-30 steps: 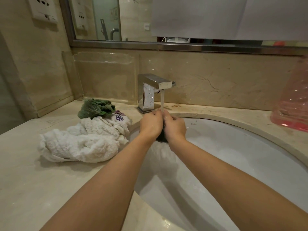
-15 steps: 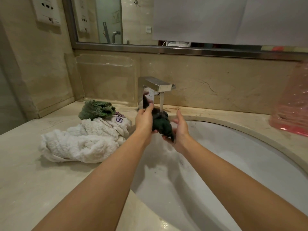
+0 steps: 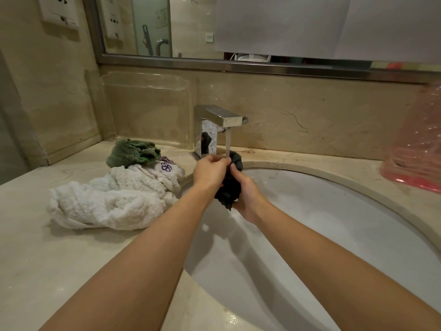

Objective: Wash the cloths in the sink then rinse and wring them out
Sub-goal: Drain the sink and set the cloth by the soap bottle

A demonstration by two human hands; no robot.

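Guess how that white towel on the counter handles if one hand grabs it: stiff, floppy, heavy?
The white towel lies crumpled in soft folds on the counter, so it would probably sag and trail. Its thick, fluffy pile suggests bulk without much weight, unless it is wet, which cannot be told.

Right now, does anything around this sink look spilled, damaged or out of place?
Nothing stands out. Both hands, left and right, hold the dark cloth under the running tap over the sink. The white towels and green cloth sit heaped on the counter.
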